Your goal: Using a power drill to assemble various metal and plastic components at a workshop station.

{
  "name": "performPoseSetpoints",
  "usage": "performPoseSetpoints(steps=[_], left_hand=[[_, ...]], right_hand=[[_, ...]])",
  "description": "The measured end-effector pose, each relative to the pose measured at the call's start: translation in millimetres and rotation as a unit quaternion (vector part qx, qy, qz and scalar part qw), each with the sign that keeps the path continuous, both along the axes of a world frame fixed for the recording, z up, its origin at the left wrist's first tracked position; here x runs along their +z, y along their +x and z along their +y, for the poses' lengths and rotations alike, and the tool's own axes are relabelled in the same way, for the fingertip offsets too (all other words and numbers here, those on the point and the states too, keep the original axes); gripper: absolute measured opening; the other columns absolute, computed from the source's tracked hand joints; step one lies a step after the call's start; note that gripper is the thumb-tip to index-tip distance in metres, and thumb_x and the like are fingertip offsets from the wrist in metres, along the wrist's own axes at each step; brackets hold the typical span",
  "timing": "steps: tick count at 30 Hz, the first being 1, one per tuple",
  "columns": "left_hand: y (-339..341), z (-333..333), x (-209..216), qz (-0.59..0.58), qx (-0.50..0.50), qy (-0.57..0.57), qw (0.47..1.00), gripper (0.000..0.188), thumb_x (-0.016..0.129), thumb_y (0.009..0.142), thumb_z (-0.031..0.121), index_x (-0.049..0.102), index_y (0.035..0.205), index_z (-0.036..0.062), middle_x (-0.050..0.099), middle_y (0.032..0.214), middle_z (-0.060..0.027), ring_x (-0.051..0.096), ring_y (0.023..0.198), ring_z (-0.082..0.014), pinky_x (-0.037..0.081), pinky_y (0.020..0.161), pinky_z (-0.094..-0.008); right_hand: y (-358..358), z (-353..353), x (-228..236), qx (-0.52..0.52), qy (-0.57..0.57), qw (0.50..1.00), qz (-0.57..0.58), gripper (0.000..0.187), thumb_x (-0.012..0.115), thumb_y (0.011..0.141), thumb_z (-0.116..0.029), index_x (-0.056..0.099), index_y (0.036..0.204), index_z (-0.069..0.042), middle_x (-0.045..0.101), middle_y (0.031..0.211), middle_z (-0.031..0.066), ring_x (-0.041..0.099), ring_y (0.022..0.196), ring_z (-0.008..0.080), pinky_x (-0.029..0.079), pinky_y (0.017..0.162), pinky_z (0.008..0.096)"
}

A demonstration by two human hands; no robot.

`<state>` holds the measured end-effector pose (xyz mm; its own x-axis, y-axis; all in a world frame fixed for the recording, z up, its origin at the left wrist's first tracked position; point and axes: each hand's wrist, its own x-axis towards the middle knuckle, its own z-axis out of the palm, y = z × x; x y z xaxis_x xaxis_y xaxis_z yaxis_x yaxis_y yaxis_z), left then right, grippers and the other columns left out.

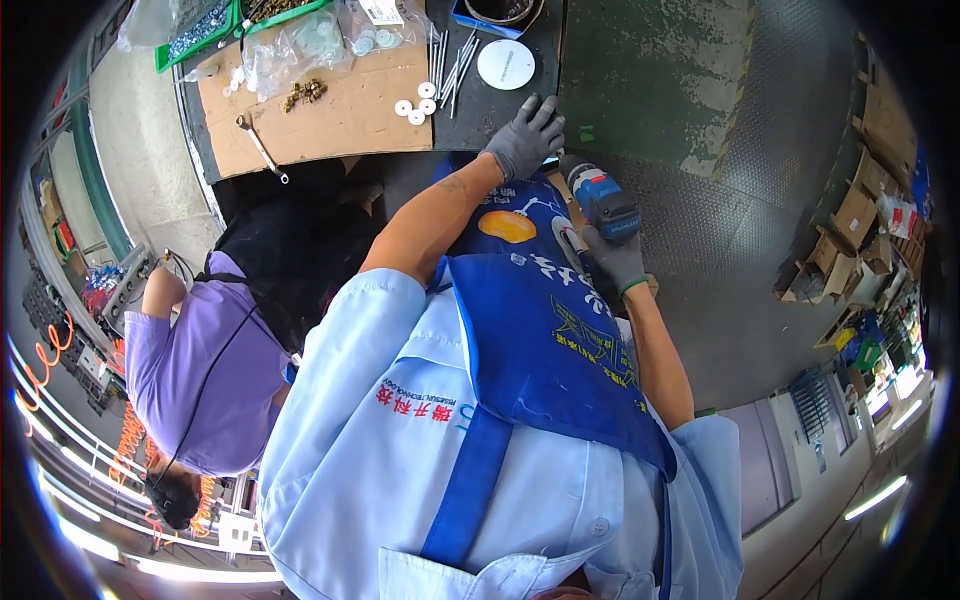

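Note:
My left hand (527,140), in a grey glove, rests at the front edge of the dark worktable (478,128) near its right corner. Its fingers are stretched out and slightly apart; what lies under the palm is hidden. My right hand (618,258), also gloved, is closed round the grip of a blue cordless drill (603,200). The drill's nose points at the table corner, just right of my left hand; its tip is hard to make out. Beyond my left hand lie a round white disc (507,64) and several thin metal rods (455,70).
Cardboard (370,110) on the table carries white washers (416,108), brass fittings (303,95), a wrench (264,150) and plastic bags (298,58). Green bins (205,35) stand behind. A person in purple (205,370) is at my left. Cardboard boxes (850,225) are stacked far right.

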<state>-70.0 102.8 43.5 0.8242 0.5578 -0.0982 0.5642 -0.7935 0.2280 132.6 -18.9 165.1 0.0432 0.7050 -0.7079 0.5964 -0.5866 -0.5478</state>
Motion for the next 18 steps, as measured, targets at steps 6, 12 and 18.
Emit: performPoseSetpoints(steps=[6, 12, 18], left_hand=[[-0.4, 0.5, 1.7, -0.002, 0.003, 0.0, 1.0, 0.033, 0.053, 0.089, 0.033, 0.061, 0.115, 0.0146, 0.05, 0.132, -0.0108, 0.033, 0.136, -0.0372, 0.026, 0.111, -0.0579], [-0.3, -0.3, 1.2, -0.001, -0.003, -0.004, 1.0, 0.033, 0.053, 0.088, 0.032, 0.061, 0.115, 0.0144, 0.05, 0.132, -0.0106, 0.033, 0.136, -0.0367, 0.025, 0.111, -0.0577], [-0.6, 1.5, 3.0, 0.001, -0.003, -0.016, 1.0, 0.033, 0.053, 0.088, 0.032, 0.061, 0.115, 0.0145, 0.049, 0.133, -0.0103, 0.032, 0.136, -0.0364, 0.024, 0.112, -0.0575]], right_hand=[[7.5, -8.6, -11.9, 0.008, -0.029, 0.999, 0.026, 0.054, 0.075, 0.073, -0.027, 0.056, 0.117, -0.002, 0.066, 0.108, 0.0142, 0.065, 0.102, 0.0269, 0.05, 0.091, 0.0372], [1.9, -9.0, -7.9, 0.005, -0.021, 1.0, -0.007, 0.054, 0.074, 0.074, -0.028, 0.057, 0.117, -0.001, 0.065, 0.109, 0.0152, 0.065, 0.103, 0.0279, 0.05, 0.092, 0.0378], [-0.9, 2.8, 2.7, 0.019, -0.048, 0.998, -0.023, 0.054, 0.072, 0.075, -0.03, 0.057, 0.118, -0.002, 0.065, 0.11, 0.0157, 0.064, 0.104, 0.0302, 0.05, 0.092, 0.0392]])
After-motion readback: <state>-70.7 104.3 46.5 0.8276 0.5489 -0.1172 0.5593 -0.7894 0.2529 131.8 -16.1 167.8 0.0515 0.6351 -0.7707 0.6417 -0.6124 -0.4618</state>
